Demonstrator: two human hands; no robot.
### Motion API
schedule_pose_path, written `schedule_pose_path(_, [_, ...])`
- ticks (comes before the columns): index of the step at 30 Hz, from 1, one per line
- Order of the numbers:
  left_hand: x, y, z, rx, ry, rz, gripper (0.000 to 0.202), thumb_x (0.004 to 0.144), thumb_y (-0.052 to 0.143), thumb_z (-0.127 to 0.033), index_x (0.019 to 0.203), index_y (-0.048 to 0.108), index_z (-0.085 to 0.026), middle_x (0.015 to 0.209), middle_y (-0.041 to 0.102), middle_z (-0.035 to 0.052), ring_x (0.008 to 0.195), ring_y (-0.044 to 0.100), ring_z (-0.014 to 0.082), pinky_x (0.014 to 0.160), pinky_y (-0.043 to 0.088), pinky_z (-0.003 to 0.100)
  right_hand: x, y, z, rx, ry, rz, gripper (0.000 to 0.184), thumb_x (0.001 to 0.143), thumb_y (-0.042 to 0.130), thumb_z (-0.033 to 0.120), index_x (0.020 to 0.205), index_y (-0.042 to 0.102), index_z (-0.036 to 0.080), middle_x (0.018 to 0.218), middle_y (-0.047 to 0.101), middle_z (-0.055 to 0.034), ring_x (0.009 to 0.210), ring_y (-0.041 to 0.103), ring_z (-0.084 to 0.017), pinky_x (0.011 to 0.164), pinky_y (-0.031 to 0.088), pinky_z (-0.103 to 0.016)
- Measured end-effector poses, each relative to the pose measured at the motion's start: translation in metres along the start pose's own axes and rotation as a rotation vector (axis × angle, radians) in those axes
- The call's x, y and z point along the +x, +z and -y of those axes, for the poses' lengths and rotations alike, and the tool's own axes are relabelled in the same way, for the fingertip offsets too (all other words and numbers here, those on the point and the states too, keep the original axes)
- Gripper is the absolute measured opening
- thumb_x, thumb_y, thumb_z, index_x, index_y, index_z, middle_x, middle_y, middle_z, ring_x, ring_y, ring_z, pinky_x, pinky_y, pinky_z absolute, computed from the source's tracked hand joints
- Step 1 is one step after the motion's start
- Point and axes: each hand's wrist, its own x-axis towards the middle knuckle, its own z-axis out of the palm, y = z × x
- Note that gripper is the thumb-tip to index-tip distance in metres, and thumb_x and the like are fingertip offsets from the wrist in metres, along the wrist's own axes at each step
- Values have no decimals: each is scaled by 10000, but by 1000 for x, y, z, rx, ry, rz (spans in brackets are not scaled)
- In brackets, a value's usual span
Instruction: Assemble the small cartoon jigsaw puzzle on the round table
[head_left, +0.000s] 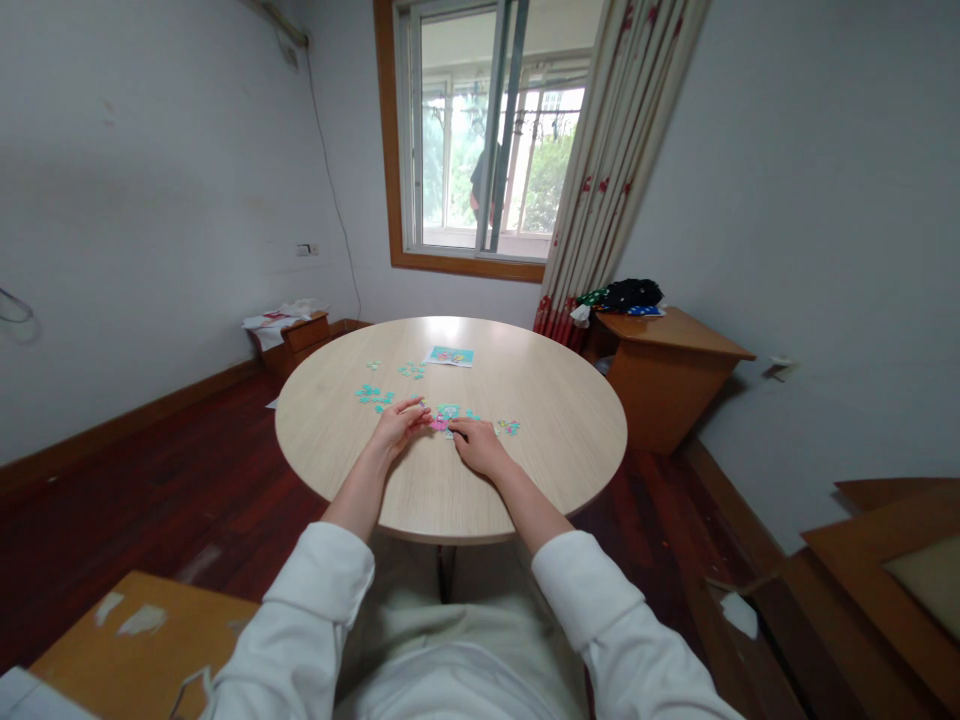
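Note:
A partly joined jigsaw puzzle in teal, white and pink lies on the round table between my hands. To its left my left hand is raised a little, thumb and fingers pinched on what looks like a small puzzle piece. My right hand rests at the puzzle's right side with curled fingers against its edge; whatever they grip is hidden. Loose teal pieces lie beyond my left hand, paler ones farther back. Several multicoloured pieces lie to the right of my right hand.
The round table bears a picture card near its far side. A wooden desk with dark cloth on it stands at the right, a small cabinet at the left. Behind the window a person is partly visible.

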Motion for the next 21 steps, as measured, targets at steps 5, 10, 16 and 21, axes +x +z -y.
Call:
schedule_pose_path(5, [2, -2, 0, 0, 8, -13, 268, 660, 677, -42, 918, 608, -65, 695, 665, 74, 569, 626, 105, 591, 527, 218, 0, 0, 0, 0, -5, 1, 307, 819, 451, 141, 1032, 659, 218, 1128, 639, -47, 1070, 561, -174, 967, 373, -348])
schedule_pose_path(10, [1, -2, -1, -8, 27, -49, 251, 674, 664, -44, 915, 603, -73, 693, 660, 60, 576, 622, 101, 611, 532, 230, 0, 0, -1, 1, 7, 10, 304, 821, 455, 147, 1033, 657, 225, 1138, 633, -47, 1082, 553, -174, 973, 366, -352])
schedule_pose_path(16, [0, -2, -1, -12, 52, -61, 236, 684, 644, -43, 910, 592, -87, 677, 654, 45, 588, 619, 96, 610, 525, 219, 1, 1, -2, -3, 5, 7, 307, 824, 451, 151, 1038, 655, 235, 1134, 636, -37, 1080, 555, -166, 973, 366, -348])
schedule_pose_path(21, [2, -4, 1, -8, 66, -45, 271, 645, 677, -50, 904, 604, -80, 652, 636, 39, 576, 611, 95, 619, 523, 223, 1, 1, -2, -3, 1, 10, 301, 827, 450, 154, 1033, 656, 226, 1132, 636, -46, 1078, 556, -170, 973, 366, -353])
